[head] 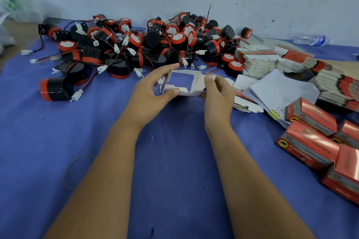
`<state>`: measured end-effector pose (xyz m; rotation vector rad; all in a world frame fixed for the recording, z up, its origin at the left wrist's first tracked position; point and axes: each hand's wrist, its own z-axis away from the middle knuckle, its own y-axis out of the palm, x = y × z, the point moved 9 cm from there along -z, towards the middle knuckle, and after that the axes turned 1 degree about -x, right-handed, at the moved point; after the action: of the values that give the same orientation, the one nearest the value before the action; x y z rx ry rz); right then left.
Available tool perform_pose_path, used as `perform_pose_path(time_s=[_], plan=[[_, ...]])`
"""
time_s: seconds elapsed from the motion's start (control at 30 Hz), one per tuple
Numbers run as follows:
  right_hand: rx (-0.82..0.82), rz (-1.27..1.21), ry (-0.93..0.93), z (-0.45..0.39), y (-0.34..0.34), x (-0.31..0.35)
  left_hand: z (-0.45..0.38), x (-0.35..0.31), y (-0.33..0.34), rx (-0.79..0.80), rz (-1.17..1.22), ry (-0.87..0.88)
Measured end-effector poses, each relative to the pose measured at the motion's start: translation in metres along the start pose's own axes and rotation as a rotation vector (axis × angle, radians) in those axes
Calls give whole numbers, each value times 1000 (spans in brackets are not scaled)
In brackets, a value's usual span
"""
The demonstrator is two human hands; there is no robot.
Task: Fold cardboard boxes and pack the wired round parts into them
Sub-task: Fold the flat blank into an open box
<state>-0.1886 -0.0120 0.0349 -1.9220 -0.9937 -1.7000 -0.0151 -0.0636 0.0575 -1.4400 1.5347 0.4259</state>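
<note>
Box (182, 83), apparently half-folded, sits between left hand (153, 91) and right hand (217, 91), both pinching it.

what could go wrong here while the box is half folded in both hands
1. The box is still open and held off the cloth by the left hand and right hand; a flap could crease or tear if pinched unevenly.
2. The round parts lie in a tangled pile with crossing wires, so pulling one may drag others along.
3. The leaning stack of flat boxes beside the right hand could be knocked over.
</note>
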Motion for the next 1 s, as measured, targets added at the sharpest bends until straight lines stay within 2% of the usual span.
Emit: perform_pose_path(time_s=[0.1,0.2,0.43,0.53,0.63,0.77,0.87,1.0], plan=[[204,-60,-68,13,23,12,-4,-1,-16,-125,86,-20],[289,-30,-77,18,34,13,-5,-5,-26,-195,140,-23],[279,-126,106,12,33,-9,-2,15,-6,-166,361,-154],[277,-127,174,13,35,-17,-3,26,3,-227,494,-247],[285,-129,149,14,37,-14,-3,32,11,-238,566,-313],[336,-42,13,14,41,-5,-4,34,20,-191,600,-353],[372,4,-18,16,45,-3,-3,34,24,-168,720,-405],[426,15,-19,16,48,-6,0,38,15,-264,729,-403]])
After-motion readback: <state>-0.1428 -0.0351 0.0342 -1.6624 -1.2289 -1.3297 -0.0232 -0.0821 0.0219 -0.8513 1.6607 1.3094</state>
